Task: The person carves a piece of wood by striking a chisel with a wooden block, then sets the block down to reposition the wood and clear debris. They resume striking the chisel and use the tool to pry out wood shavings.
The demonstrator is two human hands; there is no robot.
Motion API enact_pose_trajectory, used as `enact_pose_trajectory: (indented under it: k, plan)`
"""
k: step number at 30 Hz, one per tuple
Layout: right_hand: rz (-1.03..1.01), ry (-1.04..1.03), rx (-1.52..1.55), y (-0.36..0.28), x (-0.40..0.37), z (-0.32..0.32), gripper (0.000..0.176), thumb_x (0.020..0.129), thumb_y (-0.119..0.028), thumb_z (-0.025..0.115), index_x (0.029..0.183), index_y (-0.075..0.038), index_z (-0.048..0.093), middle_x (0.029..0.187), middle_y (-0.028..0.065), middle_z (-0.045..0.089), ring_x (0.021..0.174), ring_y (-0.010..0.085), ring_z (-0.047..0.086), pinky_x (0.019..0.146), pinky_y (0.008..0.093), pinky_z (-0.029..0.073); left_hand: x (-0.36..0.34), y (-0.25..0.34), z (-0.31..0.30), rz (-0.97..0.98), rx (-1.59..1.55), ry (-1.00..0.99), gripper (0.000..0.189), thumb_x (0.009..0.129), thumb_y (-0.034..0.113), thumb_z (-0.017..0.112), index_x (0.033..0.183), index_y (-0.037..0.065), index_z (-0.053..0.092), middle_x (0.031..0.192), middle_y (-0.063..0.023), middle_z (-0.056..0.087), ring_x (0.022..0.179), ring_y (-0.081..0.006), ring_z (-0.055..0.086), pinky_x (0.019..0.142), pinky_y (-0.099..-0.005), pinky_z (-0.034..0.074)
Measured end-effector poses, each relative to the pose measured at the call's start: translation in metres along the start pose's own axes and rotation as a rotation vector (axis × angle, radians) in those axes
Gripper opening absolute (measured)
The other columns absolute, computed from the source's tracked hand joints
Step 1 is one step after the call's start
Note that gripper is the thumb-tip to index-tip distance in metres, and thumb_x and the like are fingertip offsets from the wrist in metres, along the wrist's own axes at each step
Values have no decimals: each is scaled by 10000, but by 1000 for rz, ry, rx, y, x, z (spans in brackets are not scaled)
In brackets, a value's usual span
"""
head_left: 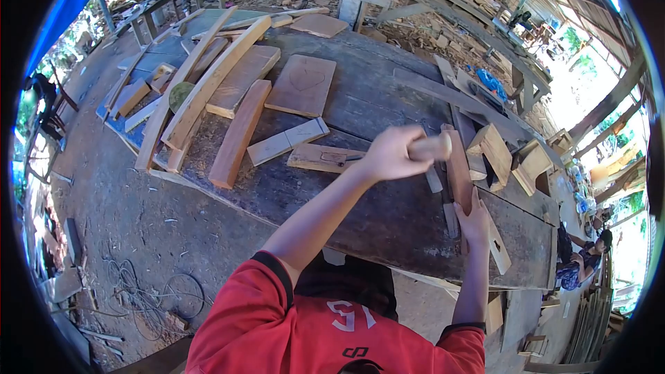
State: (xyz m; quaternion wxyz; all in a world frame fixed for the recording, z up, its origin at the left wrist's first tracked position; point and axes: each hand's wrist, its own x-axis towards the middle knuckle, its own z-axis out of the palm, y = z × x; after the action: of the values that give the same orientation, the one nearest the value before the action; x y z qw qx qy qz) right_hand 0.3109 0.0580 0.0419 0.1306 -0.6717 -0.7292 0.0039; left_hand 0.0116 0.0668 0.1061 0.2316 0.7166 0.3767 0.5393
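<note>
My left hand point(393, 155) is raised above the bench and closed around a pale, round wooden handle point(431, 147). The handle's rounded end points right; motion blurs it, and I cannot see what tool it belongs to. Lower and to the right, my right hand point(474, 223) grips the near end of a long reddish wood piece point(456, 166) on the bench. Beside that piece lies a flat grey metal tool point(433, 179), perhaps a chisel. A small wood block point(318, 158) with a dark tool on it rests left of my left hand.
The dark workbench point(388, 225) carries a reddish beam point(240, 135), a board with a drawn outline point(302, 85), a marked pale strip point(287, 141) and cut blocks point(493, 156). Cable point(149, 298) lies on the left floor. Another person point(587, 263) is at the right.
</note>
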Motion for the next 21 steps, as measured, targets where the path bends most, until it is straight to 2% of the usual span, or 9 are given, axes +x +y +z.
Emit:
enact_pose_trajectory:
  k: [1,3,4,6,9,10,16,18,21]
  plan:
    - [33,-37,14,-5,-1,-5,738,793,-409,568,1383,-98,253,1078,293,540,1020,420,527,859,448,432,3,-6,-6,2,-79,96,275,642,219,727,780,39,572,626,-103,572,562,-217,578,529,-310,434]
    - [73,-75,33,-12,-1,-12,738,798,-408,565,1384,-91,247,1080,298,539,1016,420,530,856,451,433,11,-17,-21,118,-147,326,224,689,179,715,790,37,574,595,-12,532,527,-94,473,501,-247,387]
    - [84,-100,17,-14,-1,-15,740,801,-404,563,1385,-83,240,1071,297,545,1004,417,538,850,450,436,11,-20,-31,116,-147,320,224,689,179,715,790,37,574,595,-12,532,527,-94,473,501,-247,387]
    - [96,-128,4,-11,1,-10,742,804,-401,560,1385,-76,234,1063,296,550,992,414,546,845,449,439,11,-25,-51,-49,-236,491,181,785,109,652,711,62,494,598,25,496,508,-54,448,457,-206,346]
    - [13,-18,-38,-2,3,3,743,806,-395,559,1387,-73,227,1036,291,563,968,409,559,831,446,445,10,-35,-67,-54,-223,641,183,769,89,653,705,53,485,584,61,383,547,-25,316,480,-203,288]
    - [48,-49,-12,-9,2,-4,742,807,-395,558,1387,-72,225,1039,288,563,970,409,557,832,445,443,9,-33,-70,-39,-220,664,225,784,75,635,684,67,433,574,54,402,526,-24,345,463,-203,296]
    - [77,-76,8,-18,4,-10,734,819,-382,548,1391,-73,209,1055,275,564,973,408,555,831,446,442,7,-35,-70,-54,-345,680,204,801,81,625,709,62,444,555,33,451,482,-36,425,435,-210,336]
    - [144,-149,84,-26,3,-19,707,818,-354,554,1382,-68,237,1141,303,496,1055,424,496,900,432,400,5,-33,-66,-67,-359,680,203,804,81,624,712,60,444,560,33,454,484,-35,423,435,-209,338]
    - [153,-156,131,-27,3,-20,700,816,-354,558,1374,-57,257,1134,302,501,1049,424,500,900,428,401,1,-33,-64,-65,-383,691,200,808,79,619,715,57,444,573,33,460,489,-32,421,437,-207,338]
